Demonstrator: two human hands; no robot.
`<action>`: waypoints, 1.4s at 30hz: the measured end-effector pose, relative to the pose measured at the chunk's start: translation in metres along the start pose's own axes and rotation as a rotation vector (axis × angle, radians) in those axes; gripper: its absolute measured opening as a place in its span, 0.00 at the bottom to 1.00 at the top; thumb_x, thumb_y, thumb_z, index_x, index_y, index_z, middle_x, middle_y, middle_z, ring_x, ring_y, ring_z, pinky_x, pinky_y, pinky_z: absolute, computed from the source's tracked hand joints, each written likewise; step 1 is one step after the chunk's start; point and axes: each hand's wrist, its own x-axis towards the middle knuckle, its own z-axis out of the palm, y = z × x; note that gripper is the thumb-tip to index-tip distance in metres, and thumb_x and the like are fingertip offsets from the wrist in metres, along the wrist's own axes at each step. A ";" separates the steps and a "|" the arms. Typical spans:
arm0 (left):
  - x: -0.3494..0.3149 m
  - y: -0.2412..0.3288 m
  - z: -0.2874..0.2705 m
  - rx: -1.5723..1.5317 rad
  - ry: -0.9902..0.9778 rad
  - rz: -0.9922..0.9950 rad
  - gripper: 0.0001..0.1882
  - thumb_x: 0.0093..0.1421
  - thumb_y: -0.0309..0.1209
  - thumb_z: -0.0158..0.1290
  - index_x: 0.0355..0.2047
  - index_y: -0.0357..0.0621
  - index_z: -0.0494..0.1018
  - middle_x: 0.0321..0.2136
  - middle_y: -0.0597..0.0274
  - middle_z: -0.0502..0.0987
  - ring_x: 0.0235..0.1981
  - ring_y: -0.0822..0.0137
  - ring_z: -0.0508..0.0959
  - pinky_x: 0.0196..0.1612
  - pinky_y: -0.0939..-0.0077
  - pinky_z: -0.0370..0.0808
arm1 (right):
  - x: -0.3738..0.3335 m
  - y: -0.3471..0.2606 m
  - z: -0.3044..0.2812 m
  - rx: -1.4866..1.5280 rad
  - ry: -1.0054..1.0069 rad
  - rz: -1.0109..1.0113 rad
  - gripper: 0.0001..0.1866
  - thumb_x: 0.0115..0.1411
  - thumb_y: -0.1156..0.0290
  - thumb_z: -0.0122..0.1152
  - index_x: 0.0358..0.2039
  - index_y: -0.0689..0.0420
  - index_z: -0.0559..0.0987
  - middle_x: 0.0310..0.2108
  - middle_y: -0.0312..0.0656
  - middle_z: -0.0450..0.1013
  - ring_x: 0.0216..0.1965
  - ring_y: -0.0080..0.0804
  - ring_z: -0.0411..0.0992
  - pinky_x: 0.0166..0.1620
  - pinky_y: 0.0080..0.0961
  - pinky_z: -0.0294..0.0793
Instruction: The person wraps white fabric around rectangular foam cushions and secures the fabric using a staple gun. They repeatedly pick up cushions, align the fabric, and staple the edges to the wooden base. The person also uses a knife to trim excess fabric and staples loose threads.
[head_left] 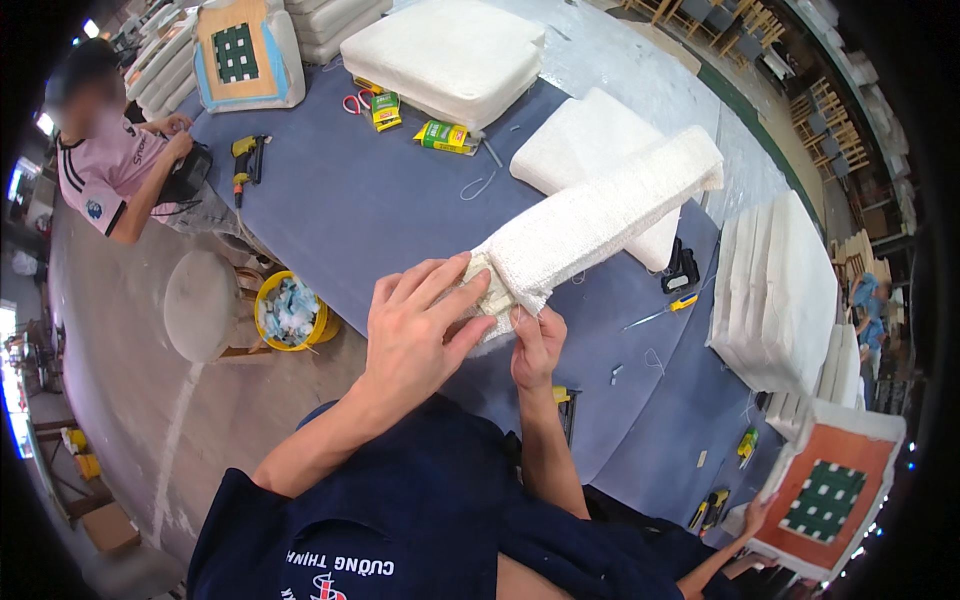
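Note:
A long white cushion (610, 215), covered in textured fabric, slants from the middle of the table toward the far right. My left hand (420, 310) lies over its near end, the fingers curled onto the folded fabric and the thumb bent inward. At the lower corner of that end, my right hand (538, 345) pinches the fabric edge between thumb and fingertips. Whether a needle or thread is also in that pinch is too small to tell. Under the cushion's far part lies another white padded piece (570, 145).
A blue-grey covered table (380, 190) carries a yellow nail gun (245, 165), red-handled scissors (353, 104), a screwdriver (683, 302) and a big white cushion (445, 60). Stacked white cushions (770, 290) stand right. Left are a person (130, 150), a stool (205, 305) and a yellow bucket (325, 325).

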 end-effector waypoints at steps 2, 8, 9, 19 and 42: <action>0.003 -0.001 -0.004 0.020 -0.013 -0.009 0.27 0.53 0.35 0.74 0.54 0.48 0.85 0.58 0.58 0.83 0.57 0.55 0.82 0.57 0.59 0.73 | 0.004 0.000 0.004 -0.004 -0.002 -0.013 0.16 0.67 0.76 0.60 0.50 0.71 0.85 0.38 0.41 0.83 0.39 0.22 0.76 0.45 0.23 0.74; 0.010 -0.002 -0.004 0.035 -0.031 -0.027 0.26 0.55 0.35 0.73 0.56 0.48 0.84 0.58 0.58 0.83 0.56 0.53 0.82 0.58 0.58 0.73 | 0.013 -0.004 0.012 -0.020 -0.009 -0.053 0.16 0.68 0.76 0.60 0.50 0.71 0.85 0.35 0.38 0.82 0.37 0.20 0.75 0.42 0.22 0.73; 0.008 -0.003 -0.005 0.027 -0.042 -0.035 0.26 0.56 0.34 0.72 0.56 0.48 0.83 0.57 0.57 0.83 0.56 0.52 0.82 0.59 0.57 0.73 | 0.012 -0.004 0.013 -0.010 -0.010 -0.024 0.14 0.68 0.75 0.60 0.47 0.71 0.86 0.33 0.38 0.81 0.36 0.20 0.75 0.41 0.22 0.73; 0.081 -0.040 -0.012 -0.391 -0.526 -0.030 0.47 0.61 0.33 0.63 0.77 0.41 0.55 0.64 0.37 0.71 0.63 0.38 0.76 0.67 0.54 0.73 | 0.025 -0.007 0.015 -0.084 -0.010 -0.058 0.11 0.67 0.71 0.65 0.40 0.68 0.86 0.28 0.38 0.79 0.31 0.22 0.73 0.36 0.26 0.71; 0.112 -0.085 0.014 -0.467 -0.527 -0.117 0.56 0.61 0.26 0.57 0.82 0.42 0.34 0.72 0.36 0.63 0.73 0.48 0.68 0.72 0.64 0.65 | -0.191 0.068 -0.174 -1.463 0.170 0.760 0.27 0.65 0.49 0.69 0.53 0.56 0.75 0.50 0.55 0.80 0.54 0.63 0.78 0.55 0.56 0.78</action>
